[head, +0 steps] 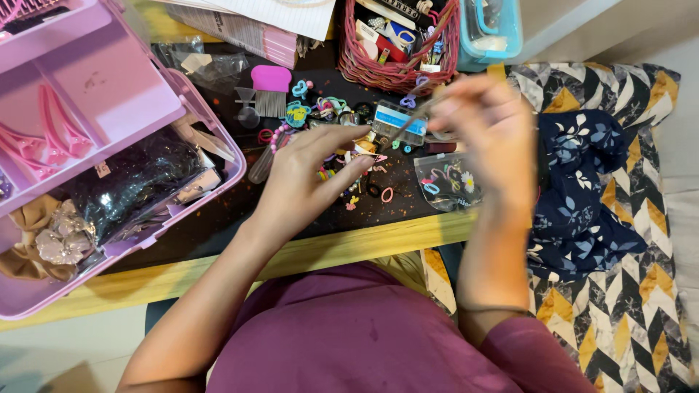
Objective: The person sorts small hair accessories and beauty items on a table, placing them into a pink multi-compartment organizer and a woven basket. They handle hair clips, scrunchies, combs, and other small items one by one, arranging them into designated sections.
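I see right hand [489, 138] pinching thin hair clip [408, 120], blurred, maybe mid-lift for sorting. Left hand [309, 175] loose, empty, fingertips over small hair accessories [342, 116] on dark tabletop [218, 218].

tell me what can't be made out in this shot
- Right hand, head view: motion blur; the thin stick it holds can't be identified.
- Pink case: cut off by the left and top edges.
- Woven basket: top cut off, contents too jumbled.
- Small bits under the left hand: too small, partly hidden by its fingers.
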